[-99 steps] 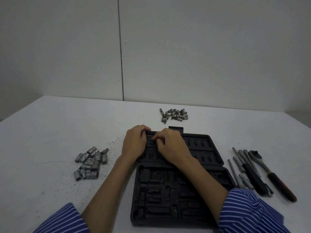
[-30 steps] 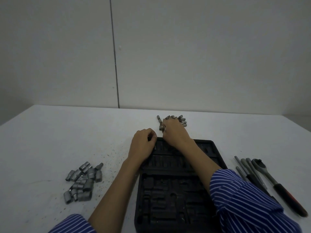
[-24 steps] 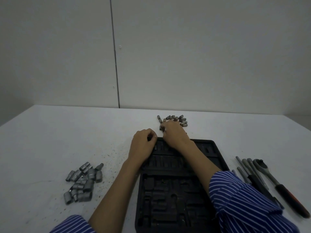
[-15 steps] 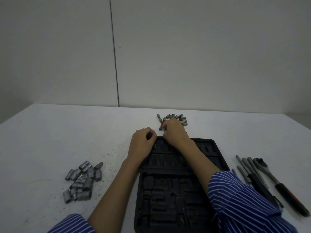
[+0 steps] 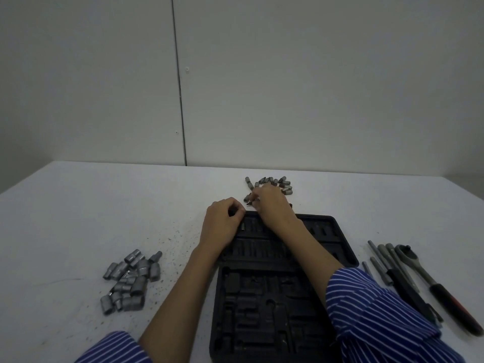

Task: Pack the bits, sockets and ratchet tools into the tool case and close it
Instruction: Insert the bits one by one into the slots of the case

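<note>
An open black tool case [image 5: 272, 289] lies flat in front of me, its moulded slots mostly bare; one small bit [image 5: 243, 226] sits in the far-left slot row. My left hand [image 5: 222, 224] rests curled on the case's far-left corner. My right hand [image 5: 269, 203] reaches past the case's far edge to the pile of bits [image 5: 272, 183], its fingertips pinched on a bit [image 5: 250, 199] at the pile's near-left side. A heap of sockets [image 5: 131, 279] lies to the left. The ratchet [image 5: 434, 286] with a red-and-black handle lies on the right.
Several extension bars [image 5: 379, 260] and a black-handled driver [image 5: 411, 292] lie beside the ratchet on the right. The white table [image 5: 78, 213] carries dark specks left of the case. A grey wall stands behind the table's far edge.
My right hand left the case's slot row and went to the bit pile, then drew back slightly with fingers pinching a bit. My left hand stayed on the case corner.
</note>
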{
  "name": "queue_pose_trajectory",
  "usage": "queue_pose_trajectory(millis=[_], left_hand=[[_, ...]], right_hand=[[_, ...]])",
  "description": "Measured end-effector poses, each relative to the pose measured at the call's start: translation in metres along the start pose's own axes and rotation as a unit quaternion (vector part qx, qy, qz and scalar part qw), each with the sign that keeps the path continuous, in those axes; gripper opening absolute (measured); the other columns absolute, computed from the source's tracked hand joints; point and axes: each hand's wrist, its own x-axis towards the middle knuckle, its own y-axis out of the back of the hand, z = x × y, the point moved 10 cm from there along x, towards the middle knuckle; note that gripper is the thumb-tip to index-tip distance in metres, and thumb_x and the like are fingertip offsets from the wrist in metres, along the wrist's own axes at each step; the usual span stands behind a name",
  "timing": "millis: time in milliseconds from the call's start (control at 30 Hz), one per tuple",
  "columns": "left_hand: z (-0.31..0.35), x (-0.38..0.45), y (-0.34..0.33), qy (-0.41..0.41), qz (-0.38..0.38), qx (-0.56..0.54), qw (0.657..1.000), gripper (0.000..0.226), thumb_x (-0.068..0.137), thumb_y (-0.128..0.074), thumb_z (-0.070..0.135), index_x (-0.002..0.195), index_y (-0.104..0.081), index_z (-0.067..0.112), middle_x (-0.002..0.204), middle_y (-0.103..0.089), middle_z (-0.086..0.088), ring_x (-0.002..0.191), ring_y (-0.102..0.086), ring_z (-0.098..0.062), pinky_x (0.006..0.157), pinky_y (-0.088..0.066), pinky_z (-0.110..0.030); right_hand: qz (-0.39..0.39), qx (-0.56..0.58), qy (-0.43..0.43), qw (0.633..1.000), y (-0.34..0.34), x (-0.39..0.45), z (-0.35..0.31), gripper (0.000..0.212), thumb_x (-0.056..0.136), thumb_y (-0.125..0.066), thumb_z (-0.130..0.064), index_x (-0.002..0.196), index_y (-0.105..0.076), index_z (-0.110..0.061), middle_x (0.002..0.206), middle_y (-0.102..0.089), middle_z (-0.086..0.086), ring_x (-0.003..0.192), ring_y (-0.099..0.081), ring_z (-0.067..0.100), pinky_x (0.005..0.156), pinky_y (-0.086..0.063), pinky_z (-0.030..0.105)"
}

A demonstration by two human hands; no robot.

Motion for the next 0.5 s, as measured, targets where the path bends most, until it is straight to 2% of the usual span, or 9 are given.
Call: queue_pose_trajectory(millis=[167,400,500], left_hand=[[0.001,-0.001,0.001,0.004,0.0,-0.01,1.0,0.007,0.086,-0.061,0.016,0.08,-0.066,0.014,0.08,-0.065,0.005,0.081,-0.059,-0.014,0.074,-0.043,-0.022],[-0.001,-0.002,0.001,0.016,-0.004,-0.013,1.0,0.008,0.087,-0.061,0.018,0.081,-0.065,0.014,0.083,-0.067,0.002,0.08,-0.059,-0.013,0.071,-0.039,-0.019],[0.0,-0.002,0.001,0.016,-0.004,-0.014,1.0,0.009,0.087,-0.061,0.018,0.079,-0.063,0.016,0.082,-0.067,0.002,0.078,-0.058,-0.013,0.068,-0.038,-0.018]], right_hand=[[0.011,-0.011,0.025,1.0,0.008,-0.007,-0.006,0.02,0.09,-0.056,-0.005,0.107,-0.066,-0.006,0.111,-0.061,0.014,0.106,-0.055,0.028,0.085,-0.046,0.037],[0.01,0.063,0.009,0.998,0.023,-0.018,-0.004,0.015,0.09,-0.057,-0.006,0.101,-0.068,-0.006,0.1,-0.069,0.009,0.096,-0.062,0.022,0.084,-0.049,0.036],[0.011,0.098,0.01,0.995,0.032,-0.027,-0.008,0.015,0.089,-0.059,-0.008,0.1,-0.068,-0.005,0.101,-0.07,0.007,0.097,-0.061,0.019,0.084,-0.046,0.027]])
